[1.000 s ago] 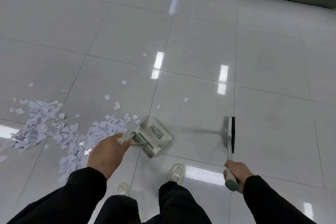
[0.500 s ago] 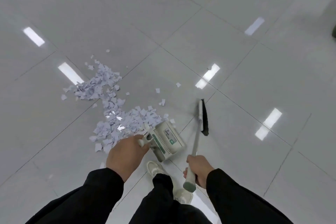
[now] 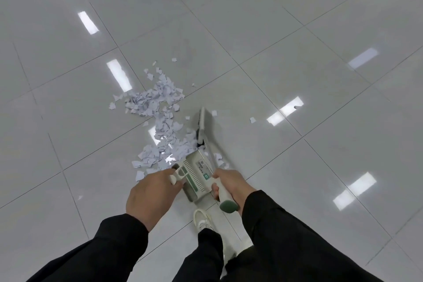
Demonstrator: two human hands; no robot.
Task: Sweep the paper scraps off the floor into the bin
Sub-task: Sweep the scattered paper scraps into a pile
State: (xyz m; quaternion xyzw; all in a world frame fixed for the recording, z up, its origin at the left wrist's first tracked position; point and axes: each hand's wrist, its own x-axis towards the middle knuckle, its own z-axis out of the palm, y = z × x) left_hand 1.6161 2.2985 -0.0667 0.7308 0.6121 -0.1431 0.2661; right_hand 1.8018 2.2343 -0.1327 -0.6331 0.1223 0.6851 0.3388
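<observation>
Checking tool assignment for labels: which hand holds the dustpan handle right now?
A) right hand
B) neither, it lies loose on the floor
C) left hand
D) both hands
C: the left hand grips the dustpan by its handle, while the right hand grips the broom, whose head sits at the edge of the paper scraps.

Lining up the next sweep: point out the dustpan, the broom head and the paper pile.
dustpan (image 3: 197, 175): head view, ribbed top.
broom head (image 3: 201, 125): head view, white back.
paper pile (image 3: 160, 107): head view, dense middle.
</observation>
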